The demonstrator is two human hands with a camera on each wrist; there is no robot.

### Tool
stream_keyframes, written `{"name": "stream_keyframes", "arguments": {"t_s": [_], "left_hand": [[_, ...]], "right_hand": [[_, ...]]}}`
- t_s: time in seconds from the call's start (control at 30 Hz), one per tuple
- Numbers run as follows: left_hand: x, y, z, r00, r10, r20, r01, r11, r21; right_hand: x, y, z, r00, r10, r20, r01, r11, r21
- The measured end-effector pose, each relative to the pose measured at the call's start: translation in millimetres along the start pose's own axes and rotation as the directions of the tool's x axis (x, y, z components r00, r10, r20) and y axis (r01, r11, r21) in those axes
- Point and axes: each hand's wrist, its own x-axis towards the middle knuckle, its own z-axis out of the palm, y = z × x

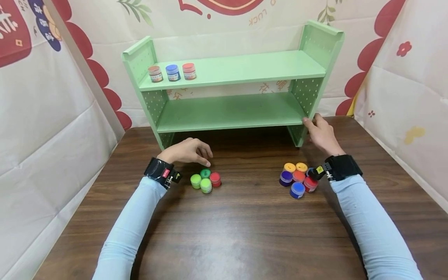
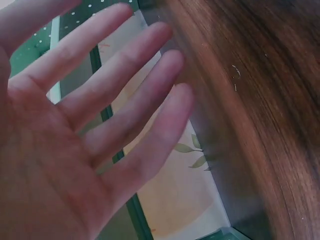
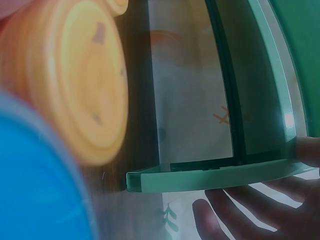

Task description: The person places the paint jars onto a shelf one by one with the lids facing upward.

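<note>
A green two-tier shelf [image 1: 227, 111] stands at the back of the table. My right hand [image 1: 322, 135] is at its right side panel [image 3: 215, 181]; in the right wrist view the thumb lies on the inner side and the fingers on the outer side. My left hand [image 1: 190, 151] hovers with loose fingers above a small group of paint jars: light green jars [image 1: 206, 186], a dark green jar [image 1: 205, 173] and a red jar [image 1: 215, 179]. The left wrist view shows its palm [image 2: 50, 165] holding nothing, fingers spread.
Three jars stand at the upper tier's left end: orange-brown [image 1: 155, 74], blue [image 1: 173, 72] and red [image 1: 189, 71]. Under my right wrist is a cluster with yellow [image 1: 289, 167], purple [image 1: 286, 178], orange, red and blue [image 1: 297, 190] jars. Printed cloth [image 1: 52, 155] surrounds the table.
</note>
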Motion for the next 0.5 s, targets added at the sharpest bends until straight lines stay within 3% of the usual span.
{"name": "stream_keyframes", "arguments": {"t_s": [0.23, 0.5], "left_hand": [[3.7, 2.4, 4.7, 0.995, -0.018, 0.100, 0.018, 1.000, 0.004], [5.3, 2.8, 9.2, 0.991, -0.028, 0.130, 0.024, 0.999, 0.031]], "right_hand": [[1.9, 0.9, -1.1, 1.000, -0.007, -0.009, 0.007, 1.000, -0.013], [0.7, 2.1, -0.2, 1.000, -0.004, -0.012, 0.004, 1.000, -0.005]]}}
